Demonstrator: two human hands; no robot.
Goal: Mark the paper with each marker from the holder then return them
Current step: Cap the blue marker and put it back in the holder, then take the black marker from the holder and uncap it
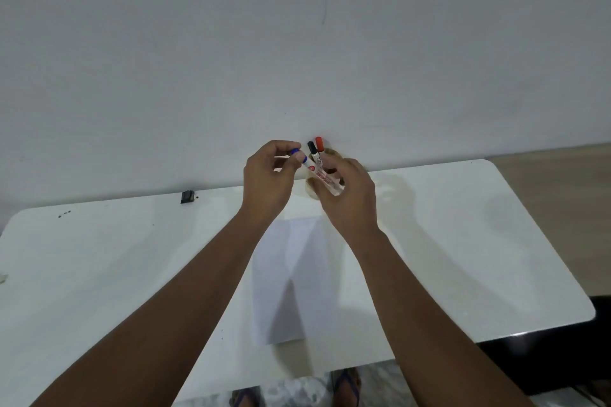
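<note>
Two hands meet above the far edge of the table [463, 241], both on one marker. The left hand [267, 182] pinches the blue cap [295, 151] between thumb and fingertips, its grip closed on that cap. The right hand [347, 195] is wrapped around the lower barrel of the blue marker [319, 173], grip closed on it, so the marker slants from upper left to lower right between the hands. Whether the cap is seated or partly pulled off cannot be told.

Just behind the right hand stands the holder [330, 153], a pale round cup mostly hidden by the fingers. A black marker [311, 148] and a red marker [319, 143] stand upright in it, caps up, side by side and close to the blue one.

White paper [291, 274] lies flat on the table nearer the person, between the forearms and partly under their shadow; no marks can be made out on it. A small black object [187, 197] sits at the table's back edge, well to the left. Sandalled feet [345, 387] show below the near edge.
</note>
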